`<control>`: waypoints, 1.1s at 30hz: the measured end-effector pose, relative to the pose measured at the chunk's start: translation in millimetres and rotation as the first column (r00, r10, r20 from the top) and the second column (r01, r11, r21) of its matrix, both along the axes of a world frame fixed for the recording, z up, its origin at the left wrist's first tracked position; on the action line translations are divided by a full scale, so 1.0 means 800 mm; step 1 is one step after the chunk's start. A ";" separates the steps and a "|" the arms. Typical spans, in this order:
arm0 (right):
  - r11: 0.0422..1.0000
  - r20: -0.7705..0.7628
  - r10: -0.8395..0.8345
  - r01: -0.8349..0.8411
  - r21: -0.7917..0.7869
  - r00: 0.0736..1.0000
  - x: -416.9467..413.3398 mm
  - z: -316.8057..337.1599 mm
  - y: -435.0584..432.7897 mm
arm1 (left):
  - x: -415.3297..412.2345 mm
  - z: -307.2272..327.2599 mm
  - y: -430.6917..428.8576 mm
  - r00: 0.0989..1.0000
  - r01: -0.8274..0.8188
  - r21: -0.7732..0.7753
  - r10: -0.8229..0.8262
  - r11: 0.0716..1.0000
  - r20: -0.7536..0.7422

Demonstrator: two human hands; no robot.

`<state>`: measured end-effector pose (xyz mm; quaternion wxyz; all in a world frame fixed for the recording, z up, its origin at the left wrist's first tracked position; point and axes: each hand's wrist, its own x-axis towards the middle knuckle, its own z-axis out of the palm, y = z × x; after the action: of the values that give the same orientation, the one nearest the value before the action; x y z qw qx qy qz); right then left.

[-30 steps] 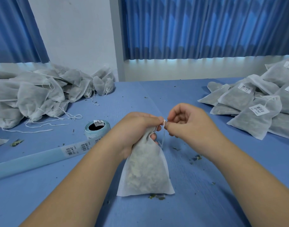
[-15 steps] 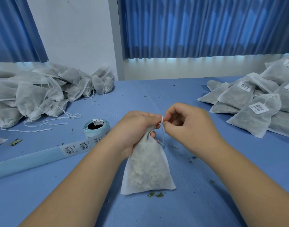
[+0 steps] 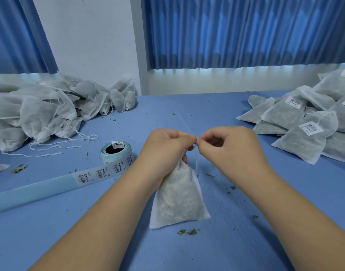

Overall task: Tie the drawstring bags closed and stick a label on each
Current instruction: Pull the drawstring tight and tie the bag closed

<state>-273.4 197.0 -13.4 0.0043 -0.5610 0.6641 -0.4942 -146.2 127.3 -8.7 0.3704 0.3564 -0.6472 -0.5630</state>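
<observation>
1. Far left, the untied bags (image 3: pixel 40 112) lie heaped on the bench (image 3: pixel 236 241), label roll (image 3: pixel 117 151) nearby.
2. Centre: left hand (image 3: pixel 165 145) grips the bag (image 3: pixel 177 198) by its neck.
3. Right hand (image 3: pixel 230 147) pinches the drawstring (image 3: pixel 196 163).
4. Far right, labelled bags (image 3: pixel 304 130) are stacked.

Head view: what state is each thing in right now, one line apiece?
bag: filled, neck gathered, no label showing.
drawstring: pinched at the neck, a length hanging loose.
left hand: grips the bag's neck.
right hand: pinches the drawstring.
label roll: partly unrolled, strip trailing out to the left.
left pile: bags unlabelled, strings loose.
right pile: bags labelled.
</observation>
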 end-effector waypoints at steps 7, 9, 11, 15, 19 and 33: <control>0.998 0.002 -0.062 0.062 0.032 0.998 0.003 -0.003 -0.003 | -0.003 -0.003 0.000 0.997 -0.040 -0.083 0.045 0.996 0.056; 0.996 0.012 -0.082 0.081 0.038 0.997 0.005 -0.005 -0.004 | -0.004 -0.004 0.001 0.997 -0.042 -0.096 0.049 0.994 0.064; 0.994 0.024 -0.098 0.097 0.053 0.995 0.006 -0.007 -0.005 | -0.004 -0.004 0.001 0.995 -0.037 -0.105 0.046 0.994 0.088; 0.990 0.046 -0.099 0.094 0.110 0.994 0.005 -0.008 -0.007 | -0.003 -0.004 0.001 0.989 -0.028 -0.127 0.046 0.992 0.138; 0.992 0.164 -0.048 0.028 0.122 0.985 0.001 -0.004 -0.007 | -0.002 -0.002 0.001 0.987 0.000 -0.166 0.026 0.986 0.156; 0.911 0.774 0.333 -0.395 -0.117 0.539 -0.018 0.022 0.008 | 0.010 0.004 -0.010 1.000 0.020 -0.193 -0.017 0.981 0.016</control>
<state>-287.7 203.7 4.6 0.4140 -0.4153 0.4815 -0.6514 -138.6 118.9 -5.3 0.3934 0.3167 -0.7046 -0.4984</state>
